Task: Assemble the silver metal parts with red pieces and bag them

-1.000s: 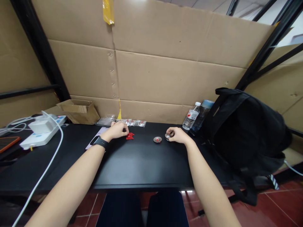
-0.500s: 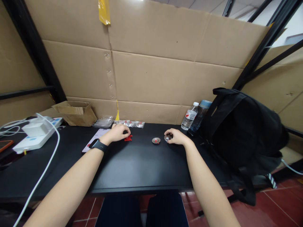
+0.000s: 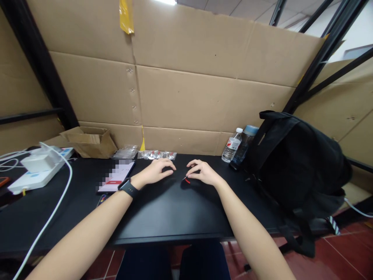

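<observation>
My left hand (image 3: 159, 171) hovers over the black table (image 3: 171, 217), thumb and fingers apart, with nothing visible in them. A dark watch (image 3: 128, 188) is on that wrist. Facing it, my right hand (image 3: 203, 173) pinches a small metal disc (image 3: 184, 178) between thumb and fingers; it shows nearly edge-on as a thin bright line. A short curve of red cord (image 3: 187, 181) shows just below the fingertips. Most of the disc is hidden by the hand. Behind my left hand lies a clear plastic strip of packed shiny discs with red bits (image 3: 157, 154).
A lit phone (image 3: 118, 177) lies left of my left wrist. Farther left are a white power strip (image 3: 40, 177) with cables and an open paper bag (image 3: 93, 142). At right stand a water bottle (image 3: 232, 146), a blue-lidded bottle (image 3: 247, 140) and a black backpack (image 3: 300, 167).
My right hand has moved left toward the middle with a disc. The left hand has moved right and opened, away from the phone. The red cord bundle and flat-lying disc no longer show where they lay.
</observation>
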A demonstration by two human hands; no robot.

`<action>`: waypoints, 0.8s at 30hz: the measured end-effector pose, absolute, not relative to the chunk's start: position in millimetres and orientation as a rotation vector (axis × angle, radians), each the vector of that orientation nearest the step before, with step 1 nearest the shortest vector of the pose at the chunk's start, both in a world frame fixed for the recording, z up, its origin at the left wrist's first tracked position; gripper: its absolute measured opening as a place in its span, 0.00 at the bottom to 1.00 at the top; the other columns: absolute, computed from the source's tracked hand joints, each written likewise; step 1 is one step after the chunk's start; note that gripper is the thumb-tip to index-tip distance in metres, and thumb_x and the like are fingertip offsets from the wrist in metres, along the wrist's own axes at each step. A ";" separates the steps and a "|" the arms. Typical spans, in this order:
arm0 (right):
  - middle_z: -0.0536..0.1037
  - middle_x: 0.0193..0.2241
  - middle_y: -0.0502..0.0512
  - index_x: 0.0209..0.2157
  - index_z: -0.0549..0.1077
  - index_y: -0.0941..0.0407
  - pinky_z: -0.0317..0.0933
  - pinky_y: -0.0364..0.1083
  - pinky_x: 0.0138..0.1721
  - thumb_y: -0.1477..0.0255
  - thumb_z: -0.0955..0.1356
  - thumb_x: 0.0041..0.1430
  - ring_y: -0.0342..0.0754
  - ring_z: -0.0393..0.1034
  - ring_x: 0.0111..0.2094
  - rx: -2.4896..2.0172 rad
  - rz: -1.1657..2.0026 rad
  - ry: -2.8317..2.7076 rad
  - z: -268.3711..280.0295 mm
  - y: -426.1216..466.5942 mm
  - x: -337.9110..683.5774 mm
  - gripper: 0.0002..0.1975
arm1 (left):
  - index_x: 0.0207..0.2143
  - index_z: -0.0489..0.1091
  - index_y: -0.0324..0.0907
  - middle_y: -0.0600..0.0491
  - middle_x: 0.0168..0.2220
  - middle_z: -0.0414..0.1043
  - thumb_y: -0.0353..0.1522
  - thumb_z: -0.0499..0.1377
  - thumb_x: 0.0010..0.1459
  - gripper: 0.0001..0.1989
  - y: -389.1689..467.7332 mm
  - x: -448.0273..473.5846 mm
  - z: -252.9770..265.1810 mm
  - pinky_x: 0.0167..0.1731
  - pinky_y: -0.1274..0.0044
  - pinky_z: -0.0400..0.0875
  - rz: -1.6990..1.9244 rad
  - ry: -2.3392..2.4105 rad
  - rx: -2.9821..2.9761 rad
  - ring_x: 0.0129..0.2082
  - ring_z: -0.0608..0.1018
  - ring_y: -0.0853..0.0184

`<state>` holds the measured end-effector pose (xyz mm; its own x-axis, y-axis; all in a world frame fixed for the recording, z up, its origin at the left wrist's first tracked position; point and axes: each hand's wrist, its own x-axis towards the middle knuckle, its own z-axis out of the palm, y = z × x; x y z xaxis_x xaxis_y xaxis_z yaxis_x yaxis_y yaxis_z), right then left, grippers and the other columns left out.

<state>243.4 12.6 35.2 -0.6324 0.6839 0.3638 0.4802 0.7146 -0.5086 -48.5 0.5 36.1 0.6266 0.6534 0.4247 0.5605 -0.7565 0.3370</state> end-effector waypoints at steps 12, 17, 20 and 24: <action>0.78 0.45 0.53 0.38 0.85 0.46 0.65 0.51 0.55 0.63 0.75 0.58 0.50 0.74 0.47 -0.720 0.737 -2.228 34.4 5.6 231.1 0.07 | 0.43 0.77 0.47 0.50 0.46 0.76 0.39 0.58 0.67 0.10 -11.7 -21.8 27.6 0.54 0.71 0.69 0.810 0.735 2.483 0.49 0.77 0.64; 0.77 0.45 0.53 0.38 0.85 0.46 0.65 0.50 0.53 0.62 0.75 0.57 0.50 0.73 0.47 -0.722 0.728 -2.238 34.5 4.6 230.9 0.07 | 0.40 0.76 0.46 0.49 0.46 0.76 0.40 0.59 0.66 0.10 -13.2 -16.8 24.8 0.54 0.70 0.69 0.862 0.721 2.424 0.49 0.76 0.63; 0.78 0.45 0.52 0.37 0.85 0.46 0.65 0.50 0.53 0.62 0.75 0.58 0.50 0.73 0.46 -0.711 0.694 -2.271 35.2 4.6 232.6 0.07 | 0.38 0.76 0.45 0.49 0.46 0.76 0.39 0.59 0.66 0.09 -13.0 -15.9 24.5 0.55 0.70 0.67 0.858 0.733 2.456 0.49 0.76 0.63; 0.78 0.45 0.53 0.38 0.85 0.47 0.64 0.49 0.53 0.63 0.75 0.59 0.50 0.73 0.47 -0.658 0.642 -2.389 35.1 7.4 236.7 0.07 | 0.38 0.75 0.46 0.50 0.49 0.74 0.39 0.59 0.66 0.08 -8.4 -19.8 21.6 0.56 0.69 0.65 0.809 0.809 2.533 0.52 0.75 0.63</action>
